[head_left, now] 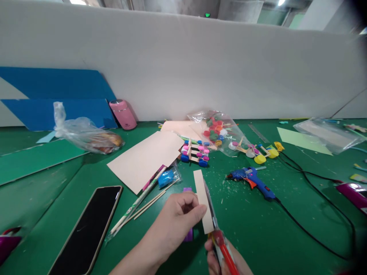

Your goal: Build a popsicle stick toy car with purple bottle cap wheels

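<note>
My left hand (179, 215) pinches a narrow strip of pale card (203, 200) between thumb and fingers. Red-handled scissors (222, 242) are gripped in my right hand (229, 259), which shows only partly at the bottom edge. Their blades point away from me, along the right side of the strip. A purple piece (188, 233) lies on the table, partly covered by my left hand. Beyond the strip stands a small craft-stick construction (195, 151) with blue and pink parts. A blue glue gun (252, 177) lies to the right.
The green table (243, 236) bears a phone (88, 229), wooden sticks (153, 202), a blue packet (168, 177) and a large pale sheet (146, 158). Farther back are a bag of coloured caps (216, 131) and a pink flask (123, 114). A black cable (304, 229) curves at right.
</note>
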Motion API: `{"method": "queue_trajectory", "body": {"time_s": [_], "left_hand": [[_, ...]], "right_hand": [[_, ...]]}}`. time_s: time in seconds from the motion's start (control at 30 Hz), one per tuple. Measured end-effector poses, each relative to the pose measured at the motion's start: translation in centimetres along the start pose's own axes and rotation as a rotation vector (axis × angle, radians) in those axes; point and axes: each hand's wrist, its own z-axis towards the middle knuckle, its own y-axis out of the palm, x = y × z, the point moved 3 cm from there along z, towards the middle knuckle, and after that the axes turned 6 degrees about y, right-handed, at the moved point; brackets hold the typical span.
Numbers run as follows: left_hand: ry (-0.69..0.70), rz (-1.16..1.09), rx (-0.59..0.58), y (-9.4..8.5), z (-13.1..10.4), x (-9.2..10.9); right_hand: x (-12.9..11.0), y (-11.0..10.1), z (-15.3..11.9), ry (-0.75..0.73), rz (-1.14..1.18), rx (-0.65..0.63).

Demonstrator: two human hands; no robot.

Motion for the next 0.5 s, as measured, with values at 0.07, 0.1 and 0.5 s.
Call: {"method": "queue_trajectory", "body": {"time_s": [0.07, 0.1, 0.5], "left_hand": [[-0.009, -0.004, -0.006, 0.02, -0.03, -0.08], [-0.012, -0.008, -0.011, 0.04, -0.04, -0.12], [-0.051, -0.036, -0.072, 0.29, -0.04, -0.19]], "right_hand": [[0.05, -0.08, 0.02, -0.007, -0.009, 0.001], [0.03, -0.07, 0.02, -0.011, -0.016, -0.002], [-0.23, -0.08, -0.24, -0.048, -0.034, -0.022]]}}
